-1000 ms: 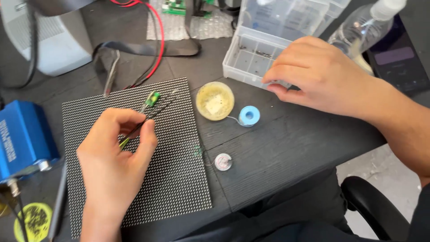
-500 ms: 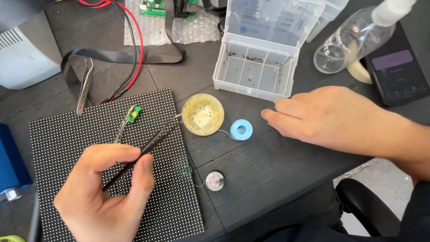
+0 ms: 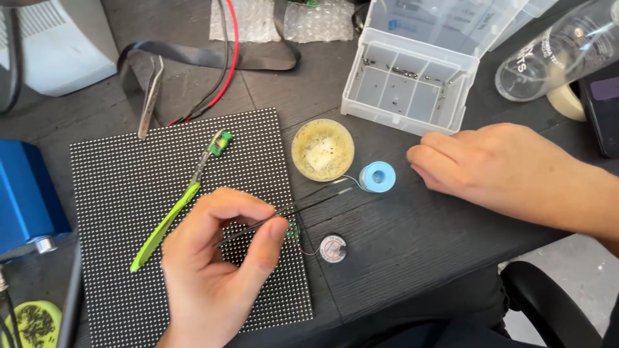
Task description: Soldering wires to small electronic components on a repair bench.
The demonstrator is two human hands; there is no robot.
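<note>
Two hands are seen above the dark desk (image 3: 412,258). At lower centre, the left hand (image 3: 213,270) is curled nearly closed, and thin black tweezers (image 3: 303,205) are pinched between thumb and forefinger, their tips pointed right toward a small blue spool (image 3: 377,176). At centre right, the right hand (image 3: 496,171) is laid flat and loosely open on the desk, nothing held. A black dotted panel (image 3: 129,187) is spread under the left hand, with a green-handled tool (image 3: 171,216) laid across it. A clear plastic compartment box (image 3: 412,87) is placed at upper right, a round yellow tin (image 3: 322,149) below it.
</note>
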